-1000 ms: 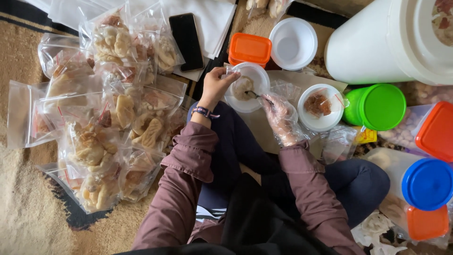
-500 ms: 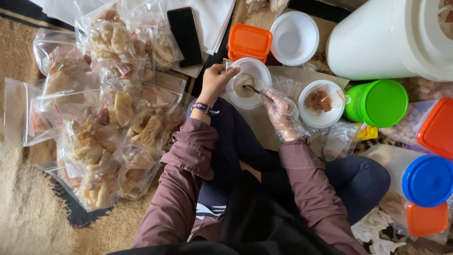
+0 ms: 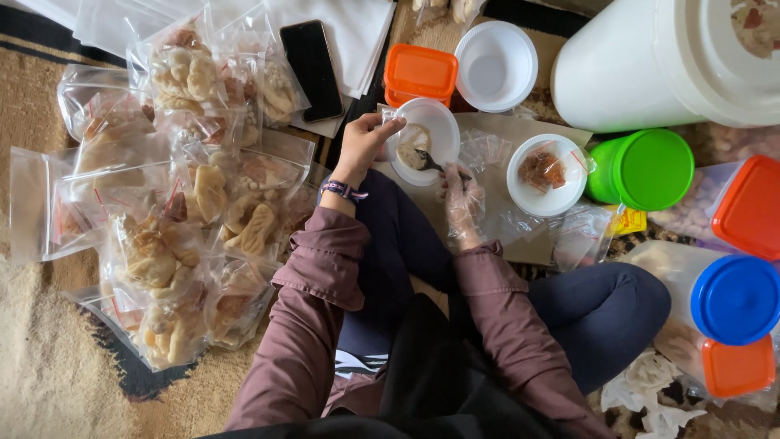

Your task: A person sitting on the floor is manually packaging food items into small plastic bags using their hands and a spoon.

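We see the left hand (image 3: 361, 146) pinching the rim of the white bowl (image 3: 422, 140) above the lap, while the gloved right hand (image 3: 463, 203), just beside it, closes its grip on a dark spoon (image 3: 431, 162) dipping into the bowl's beige food.

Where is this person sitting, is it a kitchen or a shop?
Probably a home floor used for packing snacks, not a shop counter: the person sits on a patterned rug, beside a pile of filled clear bags and lidded tubs.
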